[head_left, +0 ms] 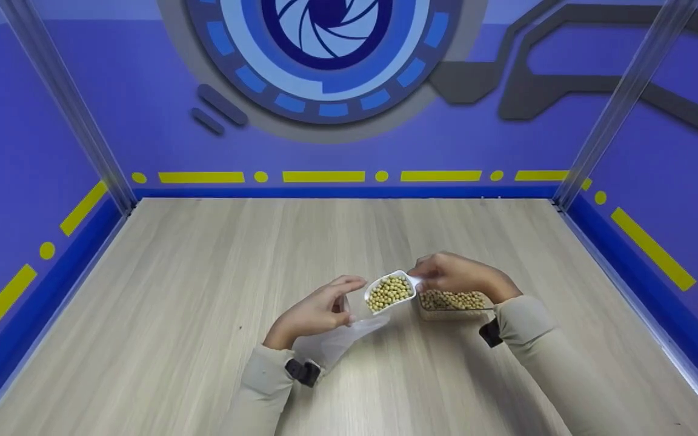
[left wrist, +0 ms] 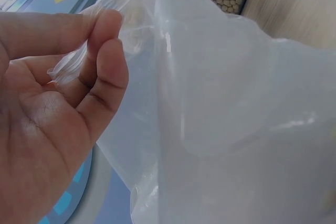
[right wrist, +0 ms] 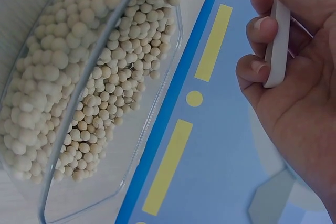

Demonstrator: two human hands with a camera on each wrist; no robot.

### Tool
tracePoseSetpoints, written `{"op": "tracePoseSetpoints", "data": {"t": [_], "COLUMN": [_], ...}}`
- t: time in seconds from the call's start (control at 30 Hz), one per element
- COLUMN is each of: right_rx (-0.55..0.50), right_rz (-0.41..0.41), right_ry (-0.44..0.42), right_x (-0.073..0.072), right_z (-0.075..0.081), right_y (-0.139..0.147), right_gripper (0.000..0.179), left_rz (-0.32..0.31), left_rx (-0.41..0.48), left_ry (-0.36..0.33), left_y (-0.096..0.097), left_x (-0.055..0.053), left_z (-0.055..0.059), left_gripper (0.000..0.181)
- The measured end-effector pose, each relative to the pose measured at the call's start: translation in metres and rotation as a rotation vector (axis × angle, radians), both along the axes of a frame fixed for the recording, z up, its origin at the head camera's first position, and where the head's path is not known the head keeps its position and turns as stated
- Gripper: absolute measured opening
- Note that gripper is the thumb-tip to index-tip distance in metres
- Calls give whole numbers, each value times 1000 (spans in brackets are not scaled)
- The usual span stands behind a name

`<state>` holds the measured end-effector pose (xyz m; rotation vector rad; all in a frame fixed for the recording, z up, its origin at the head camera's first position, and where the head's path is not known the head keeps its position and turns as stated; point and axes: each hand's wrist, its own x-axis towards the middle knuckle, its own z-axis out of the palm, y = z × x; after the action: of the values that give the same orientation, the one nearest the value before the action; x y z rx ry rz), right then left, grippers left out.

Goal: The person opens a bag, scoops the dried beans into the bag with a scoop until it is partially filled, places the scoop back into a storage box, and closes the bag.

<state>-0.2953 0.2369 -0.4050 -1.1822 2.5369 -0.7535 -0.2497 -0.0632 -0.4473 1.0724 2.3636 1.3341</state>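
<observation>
A white scoop (head_left: 375,310) full of round, pale yellow soybeans (head_left: 390,292) is held up by my right hand (head_left: 455,275). In the right wrist view, the fingers of that hand curl around the scoop's white handle (right wrist: 279,43). My left hand (head_left: 319,309) pinches the edge of a translucent plastic bag (left wrist: 220,103) between thumb and fingers. The bag hangs down below the left hand, its mouth close to the scoop's front lip. Behind the right forearm, a clear rectangular container (head_left: 446,315) holds more soybeans (right wrist: 100,93).
The container stands on a light wood-grain table (head_left: 203,272), just right of the scoop. Blue panels (head_left: 349,154) with yellow marks rise at the back and both sides, with metal posts (head_left: 621,109) at the corners.
</observation>
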Motion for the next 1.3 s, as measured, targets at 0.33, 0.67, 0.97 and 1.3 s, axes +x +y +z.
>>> {"op": "tracePoseSetpoints", "data": {"t": [0.33,0.67,0.97,1.3], "right_rx": [26,29,44,55], "right_rz": [34,53,59,47], "right_ry": [35,47,48,39], "right_x": [1,-1,-1,-1], "right_z": [4,3,5,7], "right_y": [-4,-4,-6,-6], "right_gripper": [20,18,19,24], "left_rz": [-23,-24,-26,-22], "left_rx": [30,17,30,-4], "left_ry": [-26,-13,-17,1], "left_y": [1,1,1,0], "left_x": [-1,-1,-2,0], "left_z": [-2,-2,-3,-2], "left_gripper": [62,61,61,60]}}
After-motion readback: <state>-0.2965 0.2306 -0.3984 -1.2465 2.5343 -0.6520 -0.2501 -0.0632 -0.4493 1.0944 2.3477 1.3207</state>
